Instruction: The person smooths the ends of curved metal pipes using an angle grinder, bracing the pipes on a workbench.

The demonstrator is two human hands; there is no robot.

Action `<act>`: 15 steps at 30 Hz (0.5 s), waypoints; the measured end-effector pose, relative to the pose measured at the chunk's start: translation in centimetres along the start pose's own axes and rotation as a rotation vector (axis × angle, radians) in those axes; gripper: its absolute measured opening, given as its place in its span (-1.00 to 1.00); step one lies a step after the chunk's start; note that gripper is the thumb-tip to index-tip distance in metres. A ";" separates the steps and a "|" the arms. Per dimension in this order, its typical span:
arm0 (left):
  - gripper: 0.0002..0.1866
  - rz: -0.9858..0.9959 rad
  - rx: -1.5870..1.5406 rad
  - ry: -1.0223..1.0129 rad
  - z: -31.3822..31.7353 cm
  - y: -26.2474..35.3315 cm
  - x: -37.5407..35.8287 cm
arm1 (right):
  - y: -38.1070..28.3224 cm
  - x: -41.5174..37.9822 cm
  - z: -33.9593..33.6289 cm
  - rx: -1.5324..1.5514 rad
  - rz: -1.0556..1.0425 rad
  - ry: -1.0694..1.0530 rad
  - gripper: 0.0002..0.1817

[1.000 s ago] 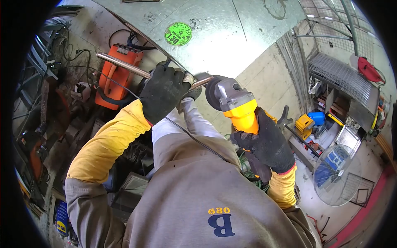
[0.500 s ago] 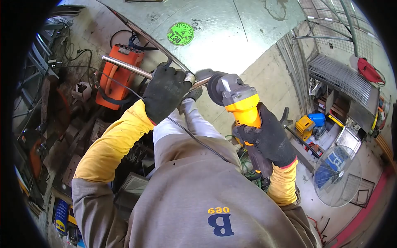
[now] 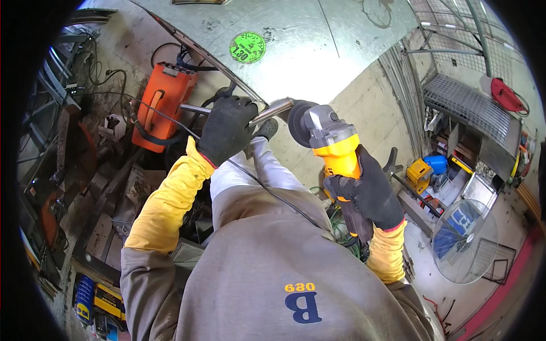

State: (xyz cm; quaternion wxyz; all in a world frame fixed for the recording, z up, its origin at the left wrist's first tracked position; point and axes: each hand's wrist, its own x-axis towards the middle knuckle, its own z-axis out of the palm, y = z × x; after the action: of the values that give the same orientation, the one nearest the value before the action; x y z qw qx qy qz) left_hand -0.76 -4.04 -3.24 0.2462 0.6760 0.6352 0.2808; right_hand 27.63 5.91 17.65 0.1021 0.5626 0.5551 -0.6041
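Observation:
My left hand (image 3: 227, 128), in a black glove, is closed around a shiny metal tube (image 3: 272, 112). One part of the tube shows to the left of the fist, and its other end points right, toward the grinder. In my right hand (image 3: 372, 190), also gloved in black, is a yellow and grey angle grinder (image 3: 336, 149), gripped by its body. The dark disc (image 3: 300, 123) of the grinder stands right at the tube's right end. Both forearms wear yellow sleeves.
A metal-topped table (image 3: 307, 40) with a green round sticker lies ahead. At the left stands an orange machine (image 3: 165, 108) with cables. A dark cord (image 3: 267, 190) crosses my body. On the right are a fan (image 3: 463, 241), a yellow case (image 3: 419, 175) and a mesh rack (image 3: 469, 102).
My left hand has shifted slightly left and down. The tube has turned in it, and its left part now sticks out less. The grinder has moved slightly right and down.

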 end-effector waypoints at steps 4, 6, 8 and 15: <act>-0.76 0.017 0.035 -0.026 -0.5 0.2 0.2 | -2.0 0.4 0.3 -0.083 -0.019 0.029 -0.24; -0.76 0.038 0.050 0.003 -0.5 0.3 0.2 | -2.3 0.4 0.5 -0.161 -0.003 0.058 -0.23; -0.77 0.050 0.046 0.021 -0.5 0.1 0.3 | -1.6 0.6 0.5 -0.089 0.010 0.041 -0.22; -0.84 -0.202 -0.265 -0.123 -0.7 0.1 0.9 | 0.5 -0.2 0.3 -0.116 0.022 0.057 -0.21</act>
State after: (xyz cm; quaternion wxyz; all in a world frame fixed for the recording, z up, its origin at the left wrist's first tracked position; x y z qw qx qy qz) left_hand -1.19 -3.13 -2.60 0.3985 0.5864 0.6409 0.2943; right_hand 27.92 5.35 17.45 0.1251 0.5790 0.5854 -0.5535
